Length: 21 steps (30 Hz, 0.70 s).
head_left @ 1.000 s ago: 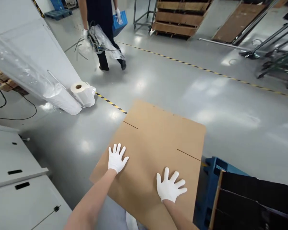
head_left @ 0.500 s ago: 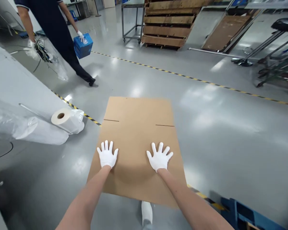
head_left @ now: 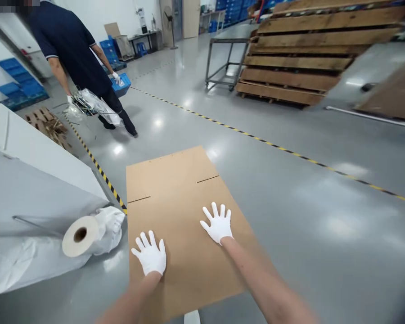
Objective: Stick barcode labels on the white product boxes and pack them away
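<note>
Now pressed: flat brown cardboard sheet, judged light and stiff, best taken by its edges.
Grips: white-gloved left hand, white-gloved right hand, both held wide open.

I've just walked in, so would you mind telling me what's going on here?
A person in white gloves has their left hand and right hand spread flat on a slotted cardboard sheet. A roll of white plastic film lies to its left. Farther off, a co-worker walks away carrying a blue crate and a plastic-wrapped bundle.
</note>
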Tool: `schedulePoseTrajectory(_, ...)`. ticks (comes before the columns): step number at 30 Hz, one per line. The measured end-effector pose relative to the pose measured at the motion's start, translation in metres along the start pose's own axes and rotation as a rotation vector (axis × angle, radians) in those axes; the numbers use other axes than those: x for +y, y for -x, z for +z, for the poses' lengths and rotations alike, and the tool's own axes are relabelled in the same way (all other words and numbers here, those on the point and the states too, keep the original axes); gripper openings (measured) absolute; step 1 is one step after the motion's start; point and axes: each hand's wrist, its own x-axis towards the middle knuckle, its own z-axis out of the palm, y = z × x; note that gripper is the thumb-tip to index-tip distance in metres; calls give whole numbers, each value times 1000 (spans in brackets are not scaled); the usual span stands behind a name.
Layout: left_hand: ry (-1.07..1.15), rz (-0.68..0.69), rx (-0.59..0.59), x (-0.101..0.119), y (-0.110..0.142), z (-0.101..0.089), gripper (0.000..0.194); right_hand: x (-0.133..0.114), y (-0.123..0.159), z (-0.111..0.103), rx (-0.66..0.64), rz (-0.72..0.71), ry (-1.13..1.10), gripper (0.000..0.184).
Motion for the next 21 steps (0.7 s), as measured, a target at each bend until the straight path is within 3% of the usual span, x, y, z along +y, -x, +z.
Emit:
schedulePoseTrajectory(7,19,-159,-126,89,-281,-30,63,-23,-330,-90,76,-150,95,70)
schedulePoseTrajectory(12,73,-253,-159,140,-488,-40,64,-53,-552,-158,78,-219,192,70)
schedulePoseTrajectory(16,98,-328,-170,166,-646,-47,65,-94,-719,-215,51,-261,278,69)
schedulePoseTrajectory(21,155,-407,-183,181,-851,-55,65,-167,-929,-284,-25,-282,365,68)
